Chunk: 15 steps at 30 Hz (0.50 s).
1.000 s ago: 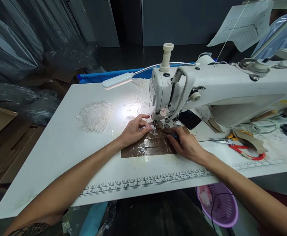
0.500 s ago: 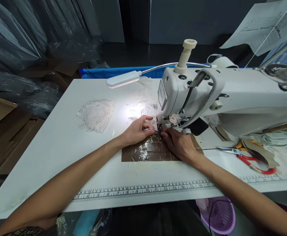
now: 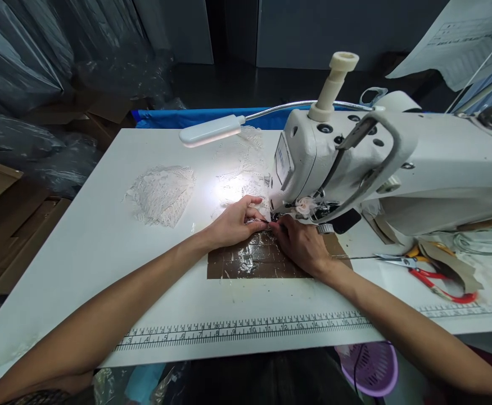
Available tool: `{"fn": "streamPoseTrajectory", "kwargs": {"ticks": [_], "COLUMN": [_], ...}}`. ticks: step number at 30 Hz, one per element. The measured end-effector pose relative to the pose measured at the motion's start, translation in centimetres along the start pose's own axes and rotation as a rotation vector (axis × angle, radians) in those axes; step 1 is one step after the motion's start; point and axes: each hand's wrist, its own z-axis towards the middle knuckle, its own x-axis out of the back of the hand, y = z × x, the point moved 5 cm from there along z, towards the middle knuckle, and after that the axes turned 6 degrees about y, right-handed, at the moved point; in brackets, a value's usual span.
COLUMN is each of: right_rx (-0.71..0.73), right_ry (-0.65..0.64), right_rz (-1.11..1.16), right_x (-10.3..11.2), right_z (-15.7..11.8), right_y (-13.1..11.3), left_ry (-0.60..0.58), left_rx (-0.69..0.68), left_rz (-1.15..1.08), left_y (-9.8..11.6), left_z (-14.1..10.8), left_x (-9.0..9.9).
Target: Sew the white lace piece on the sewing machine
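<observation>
1. Left hand (image 3: 235, 222) & right hand (image 3: 300, 244) both pinch a small lace piece (image 3: 259, 223) between fingertips, likely to steady it.
2. Lace sits just ahead of hands, under the sewing machine (image 3: 355, 163) head, lit by lamp (image 3: 210, 130).
3. Scissors (image 3: 431, 275) lie right of right hand.

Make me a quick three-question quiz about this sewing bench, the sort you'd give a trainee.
1. True or false: both hands meet at the needle area of the sewing machine.
2. Which lies on the table to the right of the right hand? A) red-handled scissors B) a hammer C) a cup
3. What white material lies in a loose pile left of the left hand?

Key:
1. True; fingertips of both hands pinch something small there.
2. A, the red-handled scissors.
3. A lace piece, apart from the hands, near the lamp.
</observation>
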Motion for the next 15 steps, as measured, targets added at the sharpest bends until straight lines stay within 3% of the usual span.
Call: {"fn": "streamPoseTrajectory", "kwargs": {"ticks": [9,15], "right_rx": [-0.009,-0.043], "right_ry": [-0.074,-0.054], "right_rz": [0.001,0.037], "right_x": [0.3,0.2], "right_z": [0.5,0.4], "right_y": [-1.2,-1.4], "left_ry": [0.004,0.000], "left_rx": [-0.038,-0.041], "left_rz": [0.029,0.085], "left_y": [0.0,0.3], "left_z": [0.0,-0.4], "left_x": [-0.2,-0.4]}}
